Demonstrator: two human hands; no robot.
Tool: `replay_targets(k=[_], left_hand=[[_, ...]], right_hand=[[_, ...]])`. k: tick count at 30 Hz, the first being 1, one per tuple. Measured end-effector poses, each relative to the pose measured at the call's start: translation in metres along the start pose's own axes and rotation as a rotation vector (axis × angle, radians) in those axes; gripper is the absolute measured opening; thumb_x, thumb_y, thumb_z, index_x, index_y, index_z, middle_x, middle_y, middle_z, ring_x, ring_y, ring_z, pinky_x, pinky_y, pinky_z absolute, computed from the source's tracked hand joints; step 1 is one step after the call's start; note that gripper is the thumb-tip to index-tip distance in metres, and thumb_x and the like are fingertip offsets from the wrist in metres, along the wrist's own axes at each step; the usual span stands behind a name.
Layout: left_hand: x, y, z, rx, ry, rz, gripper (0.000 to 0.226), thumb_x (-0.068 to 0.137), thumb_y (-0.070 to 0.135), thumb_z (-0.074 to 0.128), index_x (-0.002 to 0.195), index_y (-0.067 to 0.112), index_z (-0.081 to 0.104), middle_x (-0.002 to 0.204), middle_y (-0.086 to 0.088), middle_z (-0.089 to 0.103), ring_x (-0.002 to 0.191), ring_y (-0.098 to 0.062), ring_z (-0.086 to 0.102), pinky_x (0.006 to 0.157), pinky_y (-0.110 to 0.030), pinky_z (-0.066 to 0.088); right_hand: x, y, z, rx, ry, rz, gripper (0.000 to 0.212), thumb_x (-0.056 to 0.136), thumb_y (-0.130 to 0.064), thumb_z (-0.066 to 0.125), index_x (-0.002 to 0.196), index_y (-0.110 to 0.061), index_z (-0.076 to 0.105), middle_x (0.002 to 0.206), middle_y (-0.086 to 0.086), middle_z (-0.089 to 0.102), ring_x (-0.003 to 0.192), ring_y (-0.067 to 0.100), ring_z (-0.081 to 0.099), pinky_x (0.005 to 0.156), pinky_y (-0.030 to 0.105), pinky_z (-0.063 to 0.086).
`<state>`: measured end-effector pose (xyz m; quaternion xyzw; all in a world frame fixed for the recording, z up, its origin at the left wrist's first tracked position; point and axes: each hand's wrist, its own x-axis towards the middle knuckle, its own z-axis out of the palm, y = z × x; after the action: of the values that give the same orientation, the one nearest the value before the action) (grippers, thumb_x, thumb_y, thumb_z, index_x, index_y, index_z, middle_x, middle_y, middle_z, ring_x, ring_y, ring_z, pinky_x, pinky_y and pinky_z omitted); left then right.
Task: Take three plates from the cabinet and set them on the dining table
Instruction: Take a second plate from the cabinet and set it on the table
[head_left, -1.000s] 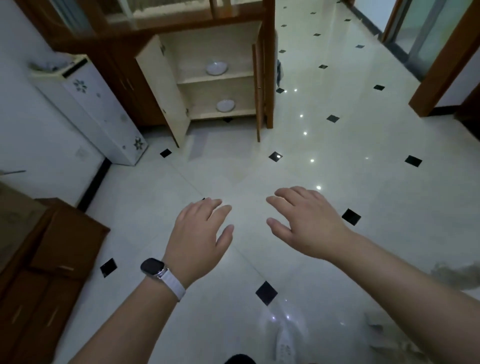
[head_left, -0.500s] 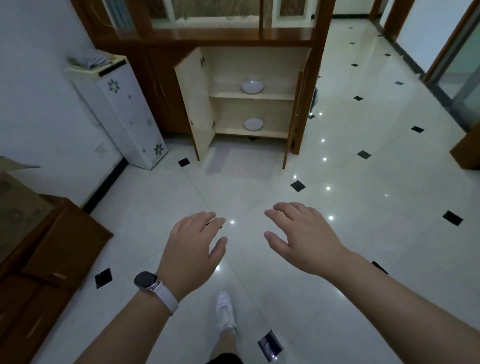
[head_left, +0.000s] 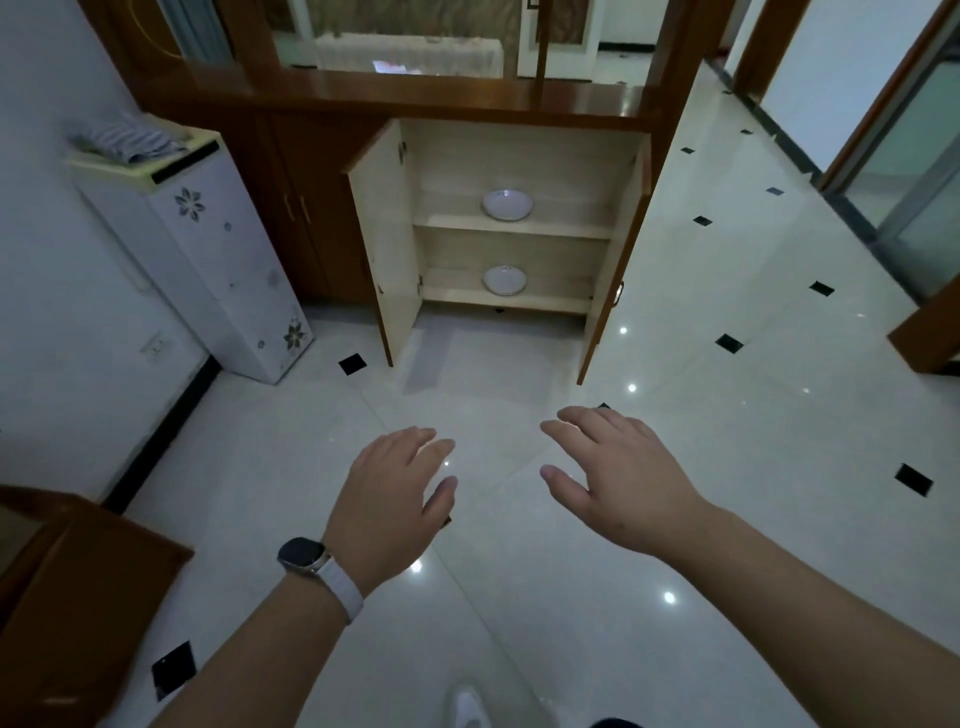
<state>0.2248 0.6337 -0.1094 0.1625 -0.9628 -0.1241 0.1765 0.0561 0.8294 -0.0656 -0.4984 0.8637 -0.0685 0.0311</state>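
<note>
Fingers (head_left: 415, 441) of the left hand (head_left: 387, 499) and right hand (head_left: 623, 488) hang loosely apart, holding nothing, above a white shoe (head_left: 467, 706) cut off below. Ahead, the open brown wooden cabinet (head_left: 519, 156) holds one white round plate (head_left: 507, 203) on its upper shelf, another white plate (head_left: 504, 279) on the lower; single or stacked, unclear.

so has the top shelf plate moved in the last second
No. The plate sits in the middle of the cabinet's upper shelf, as before; only the camera has come closer.

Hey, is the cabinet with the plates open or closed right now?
Open. Both doors of the cabinet are swung outward, showing one plate on the upper shelf and another on the lower.
</note>
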Motion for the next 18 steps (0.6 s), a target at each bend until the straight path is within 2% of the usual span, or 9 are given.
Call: replay_targets(k=[6, 12, 18], left_hand=[[0.054, -0.047, -0.007, 0.051, -0.021, -0.026, 0.044, 0.089, 0.039, 0.045, 0.12, 0.014, 0.063, 0.116, -0.006, 0.066, 0.109, -0.023, 0.06, 0.094, -0.038, 0.044], [0.116, -0.083, 0.0, 0.082, -0.036, -0.073, 0.045, 0.09, 0.042, 0.044, 0.121, 0.015, 0.063, 0.117, -0.006, 0.066, 0.108, -0.023, 0.06, 0.093, -0.041, 0.046], [0.206, -0.122, 0.019, 0.108, -0.024, -0.133, 0.044, 0.091, 0.045, 0.047, 0.124, 0.018, 0.061, 0.121, -0.005, 0.064, 0.111, -0.024, 0.058, 0.095, -0.044, 0.046]], right_hand=[[0.076, 0.001, -0.003, -0.025, -0.033, -0.021, 0.06, 0.093, -0.057, 0.024, 0.14, -0.027, 0.044, 0.144, -0.004, 0.047, 0.131, 0.018, 0.042, 0.106, 0.036, 0.033], [0.162, 0.018, 0.007, 0.022, -0.016, -0.045, 0.052, 0.097, -0.054, 0.033, 0.141, -0.028, 0.041, 0.146, -0.004, 0.045, 0.133, 0.016, 0.039, 0.106, 0.034, 0.031], [0.271, 0.052, 0.013, 0.044, -0.027, -0.098, 0.054, 0.097, -0.056, 0.029, 0.144, -0.03, 0.036, 0.149, -0.005, 0.04, 0.137, 0.015, 0.035, 0.11, 0.036, 0.027]])
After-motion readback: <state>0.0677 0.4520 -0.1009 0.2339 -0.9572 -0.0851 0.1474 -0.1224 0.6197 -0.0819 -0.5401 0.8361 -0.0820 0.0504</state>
